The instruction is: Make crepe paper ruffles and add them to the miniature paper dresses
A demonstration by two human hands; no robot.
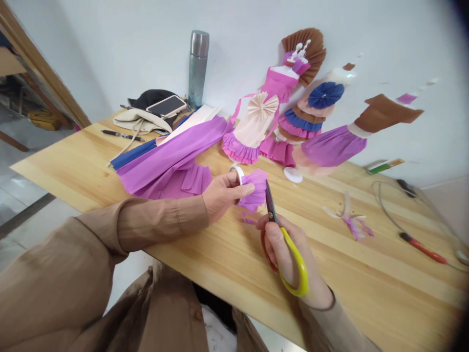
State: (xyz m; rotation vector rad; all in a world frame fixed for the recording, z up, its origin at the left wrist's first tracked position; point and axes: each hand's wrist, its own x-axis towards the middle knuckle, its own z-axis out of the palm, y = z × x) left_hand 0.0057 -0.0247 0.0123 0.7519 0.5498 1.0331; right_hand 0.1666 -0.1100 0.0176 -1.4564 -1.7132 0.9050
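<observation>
My left hand (222,195) pinches a gathered piece of purple crepe paper (256,185) together with a white ring-shaped roll (239,172) that looks like tape. In my right hand (293,249) are scissors (298,266) with yellow and red handles. Their dark blades point up and away, touching or very near the paper's right edge. A thin purple strip (249,219) hangs or lies just below the paper. Left of my hands, long sheets of purple crepe paper (161,168) lie folded on the wooden table (205,254).
Several crepe-paper dresses on small white forms (251,122) stand along the wall. A steel bottle (199,68), phone (166,106), cloth pouch (142,121) and pen (122,135) are at back left. Paper scraps (355,225) and a corded red tool (423,248) lie to the right.
</observation>
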